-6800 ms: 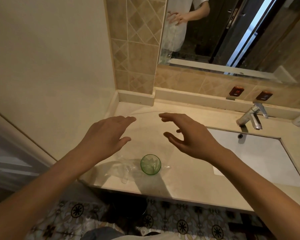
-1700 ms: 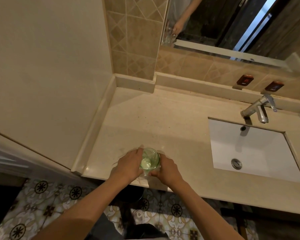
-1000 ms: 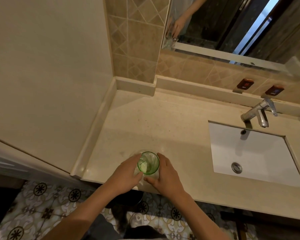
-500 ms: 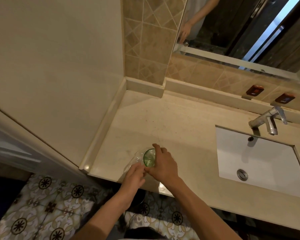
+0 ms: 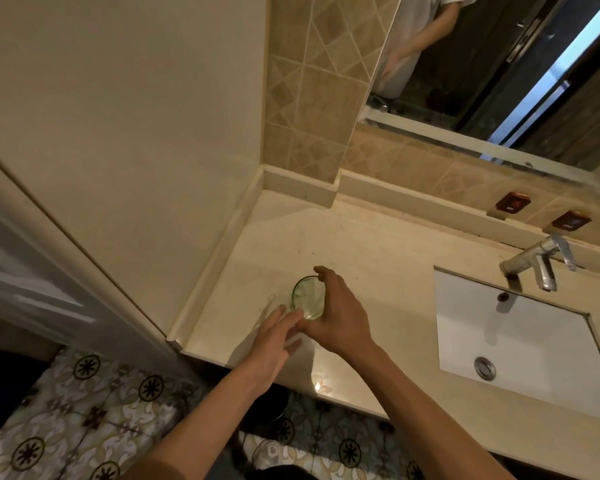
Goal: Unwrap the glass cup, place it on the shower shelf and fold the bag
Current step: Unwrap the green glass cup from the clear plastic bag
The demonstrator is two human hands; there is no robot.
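- Two bare forearms reached in from the bottom edge, above a patterned tile floor (image 5: 84, 403).
- The left hand (image 5: 274, 337) lay with fingers stretched almost flat on the clear plastic bag (image 5: 269, 306) — pressing the film at the counter's front edge, just left of the glass cup (image 5: 308, 299).
- The right hand (image 5: 338, 317) curled around the cup's right side, forefinger hooked over the far rim and thumb by the near rim; it had hold of the green-tinted cup.
- The cup stood upright on the beige counter (image 5: 378, 254), mouth up, the bag gathered low around its left side.
- To the right sat the white sink (image 5: 520, 341), with the chrome faucet (image 5: 537, 261) behind it.
- Farthest off — a mirror (image 5: 499, 64) on the tiled wall.
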